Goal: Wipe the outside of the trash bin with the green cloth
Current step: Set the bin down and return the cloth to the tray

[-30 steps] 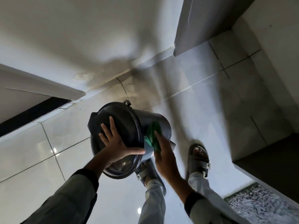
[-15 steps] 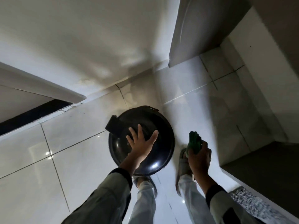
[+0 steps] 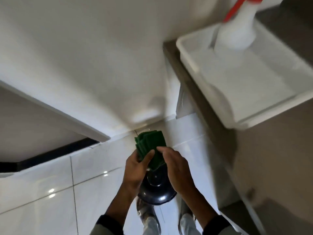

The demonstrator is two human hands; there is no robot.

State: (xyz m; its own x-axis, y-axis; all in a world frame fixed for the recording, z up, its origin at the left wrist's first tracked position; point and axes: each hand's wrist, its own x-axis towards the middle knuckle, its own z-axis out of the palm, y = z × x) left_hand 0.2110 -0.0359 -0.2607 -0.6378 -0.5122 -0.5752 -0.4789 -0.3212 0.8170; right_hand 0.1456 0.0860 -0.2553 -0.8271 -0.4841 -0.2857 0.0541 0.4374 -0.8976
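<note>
The folded green cloth [image 3: 151,143] is held up in front of me between both hands. My left hand [image 3: 135,168] grips its left edge with the thumb on top. The fingers of my right hand [image 3: 176,168] pinch its right edge. Directly below the hands, the black trash bin [image 3: 155,192] stands upright on the white tiled floor with its round shiny lid closed. Neither hand touches it, and my hands and the cloth hide much of it.
At the upper right, a white tray [image 3: 189,55] rests on a brown counter [image 3: 264,158] and carries a white spray bottle [image 3: 237,31] with a red trigger. A white wall is ahead. My sandalled feet [image 3: 145,212] stand just behind the bin.
My left hand has left the bin lid and joined the right hand on the cloth. Both hands have risen above the bin. The view has lifted, bringing the tray and bottle in.
</note>
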